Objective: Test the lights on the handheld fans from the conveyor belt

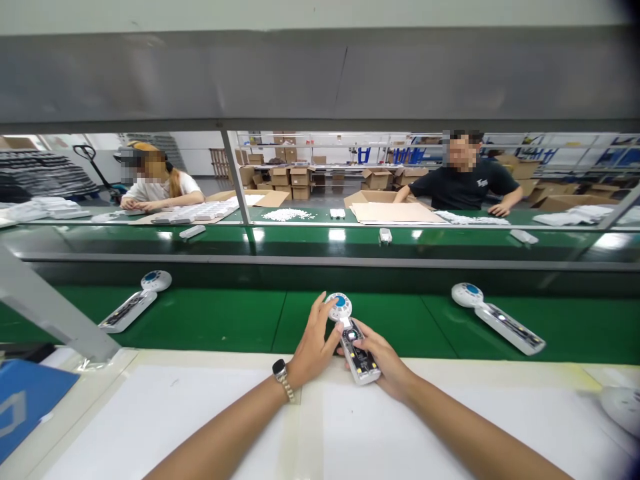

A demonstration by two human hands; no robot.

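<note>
Over the front edge of the green belt I hold a white handheld device with a round head, blue at its centre, and an uncovered handle showing a dark circuit board. My left hand, with a watch on its wrist, has its fingers at the round head and its thumb at the neck. Wrapped around the handle from the right is my right hand, thumb on the circuit board side. A similar device lies on the belt to the right, and another similar device lies to the left.
The green belt runs across in front of the white worktable. A metal post and blue folder stand at left. A white round part shows at right. Beyond, two people work near a cardboard box.
</note>
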